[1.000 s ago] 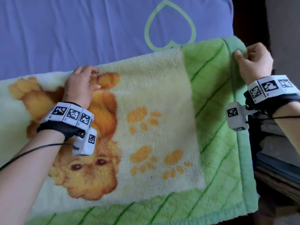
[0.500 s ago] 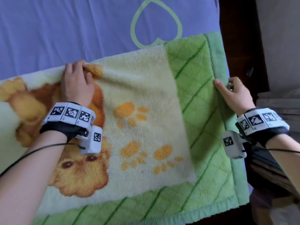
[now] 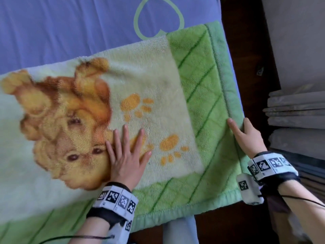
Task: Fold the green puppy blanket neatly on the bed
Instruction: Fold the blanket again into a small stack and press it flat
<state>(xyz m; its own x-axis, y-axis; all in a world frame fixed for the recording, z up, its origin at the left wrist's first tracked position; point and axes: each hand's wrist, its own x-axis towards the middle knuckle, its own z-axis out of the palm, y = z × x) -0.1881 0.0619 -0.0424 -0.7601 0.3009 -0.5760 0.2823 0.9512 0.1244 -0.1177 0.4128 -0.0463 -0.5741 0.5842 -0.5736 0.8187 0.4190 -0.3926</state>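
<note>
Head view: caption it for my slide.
Left hand presses the puppy blanket flat on the bed; right hand holds its edge.

Readable words or numbers: none.
White band on left wrist [image 3: 116, 201]: a row of black-and-white square code markers, not legible as text.
White band on right wrist [image 3: 271, 164]: the same kind of square code markers.
Small white block beside right wrist [image 3: 248, 189]: one square code marker.
Purple bed sheet [image 3: 70, 29]: a pale green heart outline [image 3: 135, 23].
Green fleece puppy blanket [image 3: 202, 76]: orange paw prints [image 3: 131, 103], no lettering.
</note>
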